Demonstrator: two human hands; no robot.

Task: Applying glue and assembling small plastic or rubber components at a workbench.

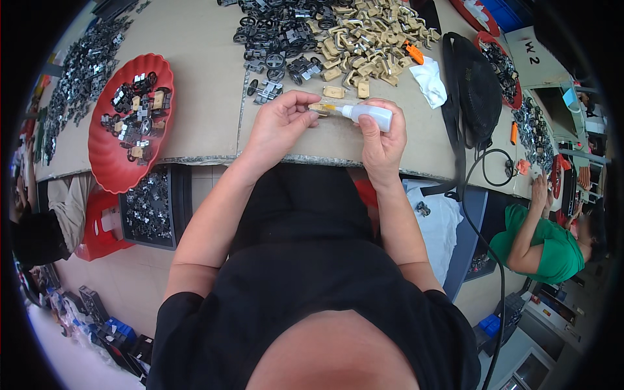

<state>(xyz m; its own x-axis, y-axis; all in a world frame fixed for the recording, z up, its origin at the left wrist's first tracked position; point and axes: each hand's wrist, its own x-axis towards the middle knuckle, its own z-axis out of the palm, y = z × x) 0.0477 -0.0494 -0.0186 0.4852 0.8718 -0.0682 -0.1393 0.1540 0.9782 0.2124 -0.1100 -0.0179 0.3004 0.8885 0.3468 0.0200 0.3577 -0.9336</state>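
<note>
Above the table's near edge, my left hand (274, 128) pinches a small tan plastic part (316, 107) between thumb and fingertips. My right hand (385, 148) grips a white squeeze bottle (376, 116), its narrow yellowish nozzle pointing left at the tan part. Whether the tip touches the part is too small to tell. Just beyond my hands lie two loose tan parts (334, 92) and a black wheeled chassis (267, 92). Farther back are a heap of tan parts (380, 40) and a heap of black wheeled chassis (276, 40).
On the left, a red scalloped tray (99, 159) holds several assembled pieces, beside a spread of dark parts (84, 65). An orange-capped item (414, 53), a white tissue (429, 82) and a black bag (472, 91) lie right. A person in green (543, 244) works at far right.
</note>
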